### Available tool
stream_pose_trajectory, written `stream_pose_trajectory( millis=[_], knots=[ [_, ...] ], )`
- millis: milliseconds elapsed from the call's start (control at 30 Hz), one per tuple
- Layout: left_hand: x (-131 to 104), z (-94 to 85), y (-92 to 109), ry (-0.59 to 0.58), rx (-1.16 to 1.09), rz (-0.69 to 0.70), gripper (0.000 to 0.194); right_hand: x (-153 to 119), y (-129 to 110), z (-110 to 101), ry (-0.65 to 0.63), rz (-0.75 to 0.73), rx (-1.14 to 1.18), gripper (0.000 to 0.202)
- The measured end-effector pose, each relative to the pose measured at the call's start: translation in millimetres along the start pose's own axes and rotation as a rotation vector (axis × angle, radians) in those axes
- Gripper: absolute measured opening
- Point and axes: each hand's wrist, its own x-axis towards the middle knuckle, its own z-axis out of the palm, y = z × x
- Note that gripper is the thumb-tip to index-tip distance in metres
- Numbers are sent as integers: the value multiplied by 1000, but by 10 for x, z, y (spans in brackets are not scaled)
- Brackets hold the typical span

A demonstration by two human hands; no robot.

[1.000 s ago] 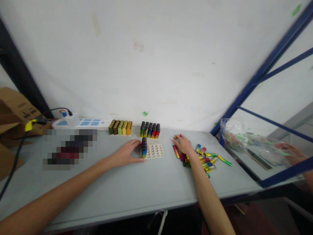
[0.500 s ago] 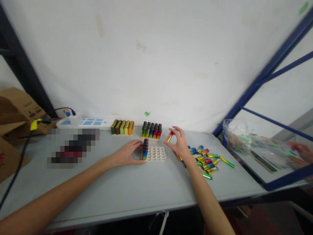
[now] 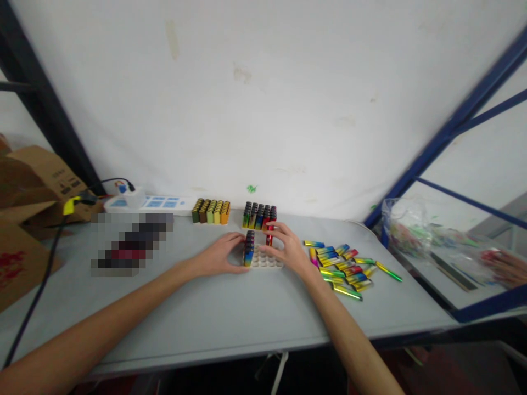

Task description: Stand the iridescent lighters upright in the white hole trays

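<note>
Swung leftward, the right hand point(image 3: 289, 248) pinches a red lighter point(image 3: 269, 236) at the white tray point(image 3: 265, 265), mid-frame; the left hand point(image 3: 222, 257) flanks it, grip unclear. Loading seems underway; next calls for careful seating.

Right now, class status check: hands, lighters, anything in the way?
Left hand beside upright lighter row. Right hand holding red lighter at white tray. Right hand partly hides tray.

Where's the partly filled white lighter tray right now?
Head view, below centre: the white tray lies on the table between the left hand and right hand; loose lighters lie farther right.
</note>
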Motion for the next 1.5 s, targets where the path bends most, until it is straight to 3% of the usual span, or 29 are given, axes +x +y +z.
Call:
stream_pose_trajectory(
  millis=[100,300,367,467,600,767,1233,1400,1500],
  knots=[
    [1,-7,14,-6,0,3,70,-4,18,12,52,25,72,21],
    [5,-26,9,-30,-15,4,72,-31,83,81,112,178,380,58],
    [7,-30,3,-49,-19,3,71,-22,74,90,109,188,411,55],
    [5,-35,4,-58,-20,11,70,-3,21,74,112,158,378,35],
    [-3,-48,27,-62,-23,25,70,8,-40,57,101,134,323,25],
    [-1,-60,38,-64,-37,28,72,10,-48,83,83,137,231,27],
    [20,-67,41,-76,-21,13,72,21,-95,73,-177,182,104,24],
    [18,-45,1,-56,-12,25,73,22,-62,-89,-261,182,90,25],
    [17,-57,-6,-67,-1,25,76,-24,117,-288,-186,208,12,29]
  ],
)
